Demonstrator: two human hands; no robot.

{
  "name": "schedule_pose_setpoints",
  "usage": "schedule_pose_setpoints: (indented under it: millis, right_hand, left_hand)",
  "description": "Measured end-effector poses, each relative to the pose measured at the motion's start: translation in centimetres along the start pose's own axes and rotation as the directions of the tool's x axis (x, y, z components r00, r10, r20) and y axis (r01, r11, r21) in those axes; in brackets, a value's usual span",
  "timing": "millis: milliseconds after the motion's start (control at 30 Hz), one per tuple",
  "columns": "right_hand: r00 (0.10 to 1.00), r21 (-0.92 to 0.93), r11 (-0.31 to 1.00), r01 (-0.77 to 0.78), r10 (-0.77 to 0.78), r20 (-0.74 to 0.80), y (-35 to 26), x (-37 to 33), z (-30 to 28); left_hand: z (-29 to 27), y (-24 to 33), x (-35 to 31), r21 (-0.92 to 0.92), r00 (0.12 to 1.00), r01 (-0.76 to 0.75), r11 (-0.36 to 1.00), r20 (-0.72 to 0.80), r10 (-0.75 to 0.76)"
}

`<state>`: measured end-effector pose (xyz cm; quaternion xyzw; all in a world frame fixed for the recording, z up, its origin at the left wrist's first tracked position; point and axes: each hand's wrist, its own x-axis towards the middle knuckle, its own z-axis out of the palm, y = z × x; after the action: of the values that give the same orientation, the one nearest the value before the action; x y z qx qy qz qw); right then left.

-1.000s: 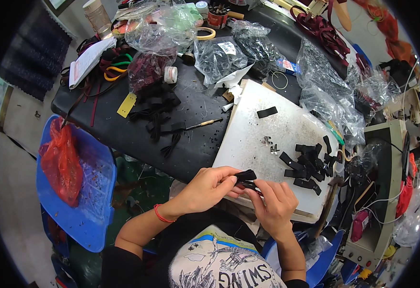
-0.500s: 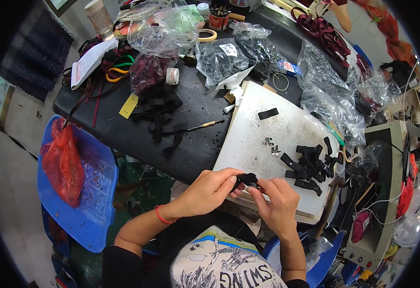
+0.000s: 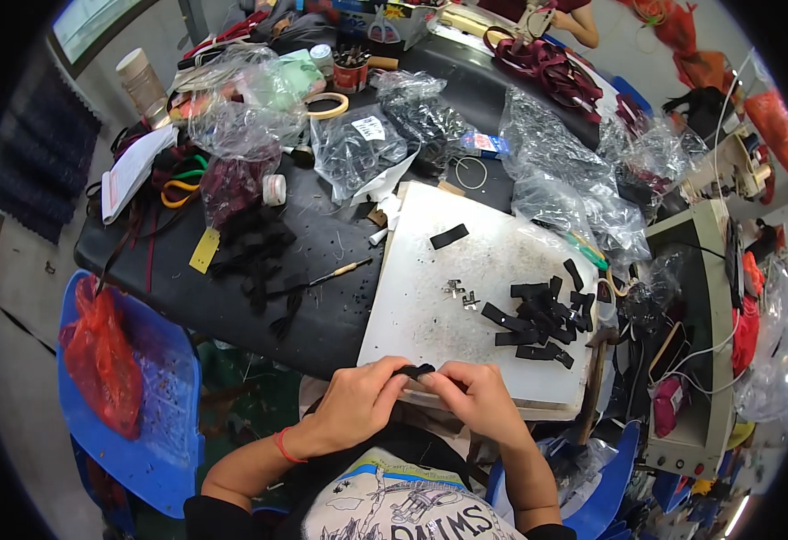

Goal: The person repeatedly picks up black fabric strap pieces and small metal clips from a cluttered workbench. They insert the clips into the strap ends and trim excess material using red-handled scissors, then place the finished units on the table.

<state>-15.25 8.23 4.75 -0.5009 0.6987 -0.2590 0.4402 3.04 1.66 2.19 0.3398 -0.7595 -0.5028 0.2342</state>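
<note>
While the left hand (image 3: 353, 407) and right hand (image 3: 484, 400) pinched closed on one black strip (image 3: 414, 370), judged unfinished, the strip pile (image 3: 534, 313), status unclear, lay near the right edge of the white board (image 3: 412, 301).

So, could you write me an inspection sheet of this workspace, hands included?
Surface: speckled white board; black table to its left and beyond.
Work pieces: black strips heaped toward the board's right, one apart near its far edge; small metal pieces left of the heap.
Clutter: clear plastic bags, a notebook, a red can of tools.
Hands: left hand and right hand pinch a black piece at the board's near edge.
Cables: white cable curving by a grey cabinet; ends unclear.
Surroundings: blue plastic seat at left bearing a red bag; another person's arm at the far side.
</note>
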Motion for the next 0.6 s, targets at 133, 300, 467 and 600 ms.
schedule_pose_setpoints:
  millis: [133,300,467,600]
  right_hand:
    - [0.988,0.012,0.993,0.119,-0.118,-0.1,1.3,-0.6,0.1]
    - [0.882,-0.085,0.956,0.28,-0.291,-0.369,2.6,-1.1,0.6]
    - [0.579,0.067,0.997,0.047,0.027,-0.815,7.2,0.8,-5.4]
    - [0.442,-0.109,0.994,0.007,-0.101,-0.891,6.8,1.4,-5.4]
  left_hand:
    - [-0.3,-0.3,1.1,-0.033,0.997,-0.02,0.999,-0.074,0.017]
    - [3.0,0.1,1.7,-0.011,0.987,-0.115,0.993,0.115,0.115]
    - [3.1,-1.4,7.2,0.285,0.939,-0.255,0.924,-0.155,0.307]
    - [3.8,-2.0,11.4,0.553,0.849,-0.354,0.754,-0.148,0.507]
